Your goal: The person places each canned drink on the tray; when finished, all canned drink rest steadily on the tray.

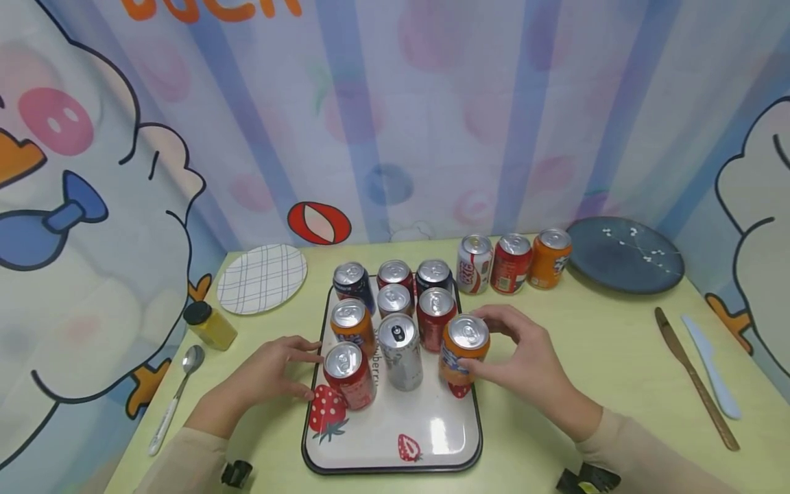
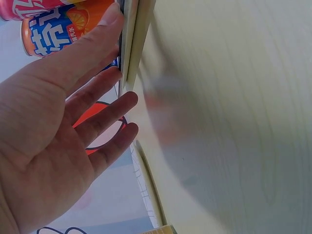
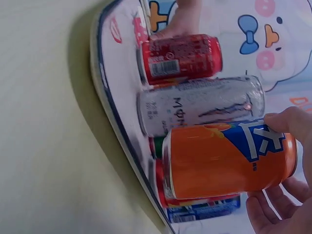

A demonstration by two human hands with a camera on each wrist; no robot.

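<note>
My right hand grips an orange soda can between thumb and fingers, upright at the right side of the strawberry-print tray. Whether its base touches the tray I cannot tell. Left of it stands a tall silver can, and a red can is just behind. My left hand is at the tray's left edge, fingers spread and nearly straight, beside a red can and another orange can. In the left wrist view nothing is held in that hand.
Several more cans fill the tray's back. White, red and orange cans line up behind it, near a dark plate. A checked plate, yellow-bodied jar and spoon lie left; two knives lie right.
</note>
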